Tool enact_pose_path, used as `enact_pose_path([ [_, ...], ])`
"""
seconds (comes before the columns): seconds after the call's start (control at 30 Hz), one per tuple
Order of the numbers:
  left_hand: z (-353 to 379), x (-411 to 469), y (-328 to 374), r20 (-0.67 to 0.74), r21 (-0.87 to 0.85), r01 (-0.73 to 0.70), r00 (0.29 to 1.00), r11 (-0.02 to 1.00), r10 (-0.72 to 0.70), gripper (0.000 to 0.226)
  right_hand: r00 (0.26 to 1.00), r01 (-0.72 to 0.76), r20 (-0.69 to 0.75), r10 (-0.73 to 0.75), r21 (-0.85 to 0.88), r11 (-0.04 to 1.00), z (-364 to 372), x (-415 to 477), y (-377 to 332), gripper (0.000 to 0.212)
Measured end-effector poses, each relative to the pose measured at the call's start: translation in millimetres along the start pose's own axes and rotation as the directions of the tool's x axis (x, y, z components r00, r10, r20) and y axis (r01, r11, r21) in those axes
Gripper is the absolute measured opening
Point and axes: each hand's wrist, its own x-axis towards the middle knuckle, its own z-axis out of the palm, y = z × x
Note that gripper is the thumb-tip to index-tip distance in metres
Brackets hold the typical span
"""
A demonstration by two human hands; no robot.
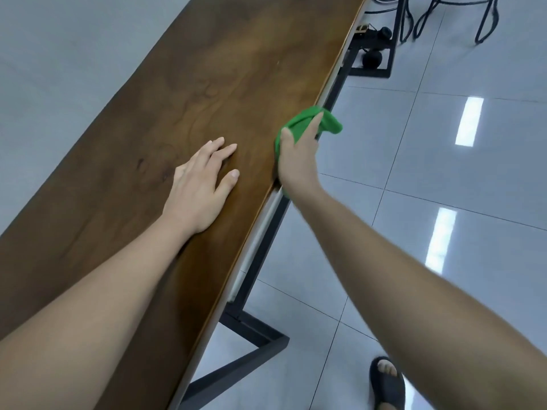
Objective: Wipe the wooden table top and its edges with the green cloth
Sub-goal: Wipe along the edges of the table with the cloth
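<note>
The long dark wooden table top (pixel 189 93) runs diagonally from lower left to upper right. My right hand (pixel 297 161) grips the green cloth (pixel 307 121) and presses it against the table's right-hand edge, with the cloth wrapped over the rim and hanging a little past it. My left hand (pixel 201 184) lies flat on the table top beside it, palm down, fingers slightly apart, holding nothing.
Black metal table legs (pixel 254 329) stand under the right edge on a glossy tiled floor (pixel 414 161). At the top right are cables, small black objects (pixel 374 34) and a chair's legs (pixel 485 22). My sandalled foot (pixel 386 383) is at the bottom right.
</note>
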Motion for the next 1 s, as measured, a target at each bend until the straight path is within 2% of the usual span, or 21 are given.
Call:
enact_pose_path([
  [0.23, 3.1, 0.0, -2.9, -0.029, -0.026, -0.017, 0.999, 1.000, 0.016, 0.058, 0.990, 0.015, 0.138, -0.025, 0.069, 0.998, 55.6, -213.6, 65.9, 0.078],
  [0.33, 3.5, -0.6, -4.5, -0.032, -0.024, -0.027, 0.999, 0.999, 0.026, 0.059, 0.980, -0.032, 0.198, 0.024, 0.039, 0.999, 73.7, -298.0, 90.8, 0.078],
  [0.5, 3.1, -1.3, -3.8, -0.029, -0.027, -0.025, 0.999, 0.999, 0.024, 0.062, 0.990, -0.037, 0.136, 0.034, 0.020, 0.999, 102.5, -384.7, 114.6, 0.084],
  [0.7, 3.0, -3.4, -2.6, -0.039, -0.037, -0.035, 0.999, 0.999, 0.034, 0.062, 0.994, 0.004, 0.110, -0.006, 0.019, 1.000, 91.6, -339.0, 100.5, 0.079],
  [0.8, 3.7, -3.4, -4.9, -0.047, -0.050, -0.033, 0.998, 0.998, 0.031, 0.062, 0.996, 0.034, 0.081, -0.031, -0.032, 0.999, 76.8, -275.8, 85.0, 0.079],
  [1.0, 1.5, -5.3, -3.2, -0.042, -0.052, -0.024, 0.999, 0.998, 0.022, 0.062, 1.000, -0.003, -0.014, 0.002, -0.090, 0.996, 53.0, -133.6, 42.7, 0.084],
])
